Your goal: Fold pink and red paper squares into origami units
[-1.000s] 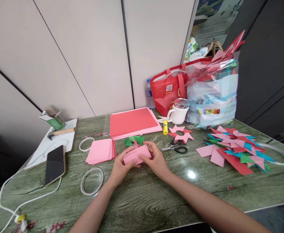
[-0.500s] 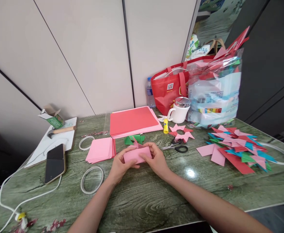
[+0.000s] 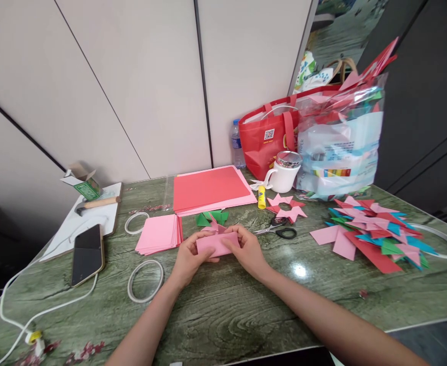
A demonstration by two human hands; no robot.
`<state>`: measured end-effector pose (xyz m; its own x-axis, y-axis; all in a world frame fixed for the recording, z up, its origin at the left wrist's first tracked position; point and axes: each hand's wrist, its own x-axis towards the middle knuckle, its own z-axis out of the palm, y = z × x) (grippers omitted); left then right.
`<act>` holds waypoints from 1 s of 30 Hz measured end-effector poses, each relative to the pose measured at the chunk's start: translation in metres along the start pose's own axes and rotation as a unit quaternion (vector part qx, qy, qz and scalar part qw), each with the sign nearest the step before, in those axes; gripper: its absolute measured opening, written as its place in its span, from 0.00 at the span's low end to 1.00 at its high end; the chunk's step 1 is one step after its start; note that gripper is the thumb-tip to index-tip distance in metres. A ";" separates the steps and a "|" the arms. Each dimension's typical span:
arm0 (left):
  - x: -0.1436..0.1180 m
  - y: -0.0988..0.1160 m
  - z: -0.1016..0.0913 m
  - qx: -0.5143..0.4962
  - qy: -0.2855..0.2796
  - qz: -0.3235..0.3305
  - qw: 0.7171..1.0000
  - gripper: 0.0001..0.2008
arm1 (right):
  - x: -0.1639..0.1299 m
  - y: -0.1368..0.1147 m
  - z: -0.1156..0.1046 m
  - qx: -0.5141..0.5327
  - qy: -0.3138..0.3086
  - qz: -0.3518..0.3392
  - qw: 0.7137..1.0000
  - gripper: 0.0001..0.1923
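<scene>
Pink folded paper point(image 3: 216, 243) pinched between left hand point(image 3: 187, 260) and right hand point(image 3: 248, 250), fingers closed on both ends, same grip as a second ago, barely shifted. Pink square stack point(image 3: 158, 234) left of fingers; scissors point(image 3: 278, 231) right.

The table point(image 3: 223, 310) has a glossy, smooth top with green wood-grain print, a light glare at 3 o'clock of the hands. The folded sheet point(image 3: 217, 243) is matt pink paper, like the stack point(image 3: 158, 234) at 9 o'clock. The mug point(image 3: 282, 178) looks glazed white, its lid shiny metal. The bag point(image 3: 337, 147) is clear crinkled plastic; the tote point(image 3: 265, 142) matt red cloth.
</scene>
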<state>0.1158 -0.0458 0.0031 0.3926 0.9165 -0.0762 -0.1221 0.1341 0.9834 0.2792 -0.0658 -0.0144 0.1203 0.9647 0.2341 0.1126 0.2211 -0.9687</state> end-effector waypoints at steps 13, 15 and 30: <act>0.001 -0.001 0.000 -0.011 0.016 -0.002 1.000 0.19 | 0.000 -0.001 -0.001 0.006 -0.012 -0.001 1.000 0.10; 0.001 -0.001 0.001 -0.012 0.016 -0.003 1.000 0.19 | 0.000 -0.001 -0.001 0.009 -0.010 0.002 1.000 0.10; 0.001 -0.001 0.002 -0.010 0.016 -0.006 1.000 0.16 | 0.002 -0.004 -0.003 0.000 -0.032 0.004 0.999 0.08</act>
<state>0.1182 -0.0460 0.0025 0.3651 0.9263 -0.0937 -0.1363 0.1527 0.9788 0.2814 -0.0653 -0.0094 0.0572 0.9735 0.2213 0.1128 0.2140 -0.9703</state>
